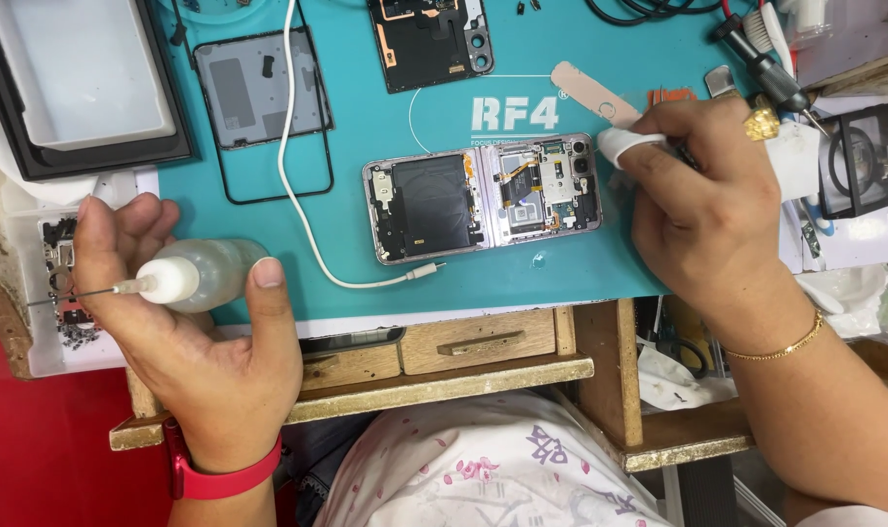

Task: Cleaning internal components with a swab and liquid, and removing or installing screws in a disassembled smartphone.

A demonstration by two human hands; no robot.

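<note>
While the left hand (pixel 185 322) is curling closed around a small clear needle-tipped bottle (pixel 195 275) just past the front left edge of the teal mat (pixel 522 283), an opened folding phone (pixel 483 197) is lying flat at the mat's middle, a white cable (pixel 302 195) trailing beside it. At the right edge, the right hand (pixel 712 210) is pinching a white-tipped tool (pixel 627 143) shut against the phone's right end.

Teal mat (pixel 561 263); white cable (pixel 297 195); clear bottle (pixel 205 273) with white nozzle; silver-framed opened phone (pixel 483 198), black interior; red wristband (pixel 219 478); gold bracelet (pixel 781 346); white garment (pixel 473 468), pink floral print.
</note>
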